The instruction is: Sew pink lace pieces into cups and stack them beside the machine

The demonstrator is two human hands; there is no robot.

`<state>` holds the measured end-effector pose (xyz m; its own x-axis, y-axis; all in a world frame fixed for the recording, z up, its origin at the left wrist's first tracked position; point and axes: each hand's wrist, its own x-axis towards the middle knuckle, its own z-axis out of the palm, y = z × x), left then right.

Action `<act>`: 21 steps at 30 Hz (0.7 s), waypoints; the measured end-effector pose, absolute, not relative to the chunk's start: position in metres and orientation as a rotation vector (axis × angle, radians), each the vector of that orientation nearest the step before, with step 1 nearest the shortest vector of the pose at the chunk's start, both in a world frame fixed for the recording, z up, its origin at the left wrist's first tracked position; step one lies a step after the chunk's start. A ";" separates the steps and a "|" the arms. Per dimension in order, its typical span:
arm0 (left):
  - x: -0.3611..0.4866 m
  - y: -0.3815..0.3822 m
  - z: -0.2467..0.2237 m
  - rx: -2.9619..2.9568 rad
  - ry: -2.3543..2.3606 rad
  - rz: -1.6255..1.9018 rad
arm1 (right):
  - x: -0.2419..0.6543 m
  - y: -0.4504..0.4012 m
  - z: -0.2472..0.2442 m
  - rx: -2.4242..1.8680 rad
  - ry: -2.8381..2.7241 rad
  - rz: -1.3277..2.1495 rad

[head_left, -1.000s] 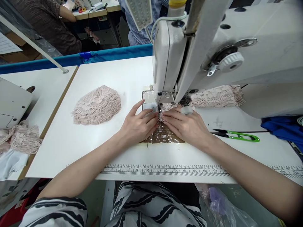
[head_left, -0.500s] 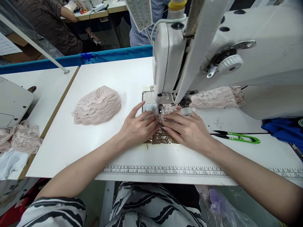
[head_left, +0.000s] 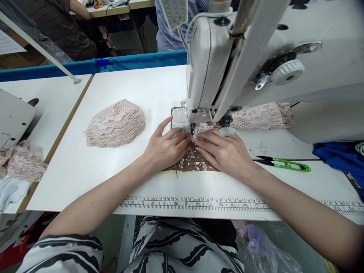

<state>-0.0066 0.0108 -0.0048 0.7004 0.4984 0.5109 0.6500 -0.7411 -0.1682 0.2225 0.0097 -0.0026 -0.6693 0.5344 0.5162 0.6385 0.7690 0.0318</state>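
Left sleeve (head_left: pixel 61 254): at seven o'clock, your loose white cloth carries wavy black bands.
Garment front (head_left: pixel 173 246): at six o'clock, you wear the same white, its black stripes scalloped along their edges.
Fingers (head_left: pixel 163 126): yours are bare.

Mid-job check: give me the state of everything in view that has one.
Left hand, palm down, fingers spread
Right hand, palm down, touching lace piece
Lace piece, partly hidden
Lace stack, piled, untouched
Lace bundle, layered, partly hidden
Green snips, lying flat, blades apart
Blue cloth, bunched
Sewing machine, running or stopped: cannot tell
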 end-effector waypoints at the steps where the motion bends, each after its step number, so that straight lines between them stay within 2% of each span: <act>1: -0.007 0.011 -0.005 -2.573 -0.902 -0.640 | 0.222 0.010 -0.003 -0.886 -2.478 -0.297; 21: -0.007 0.011 -0.005 -2.564 -0.973 -0.587 | 0.224 0.010 -0.002 -0.871 -2.465 -0.304</act>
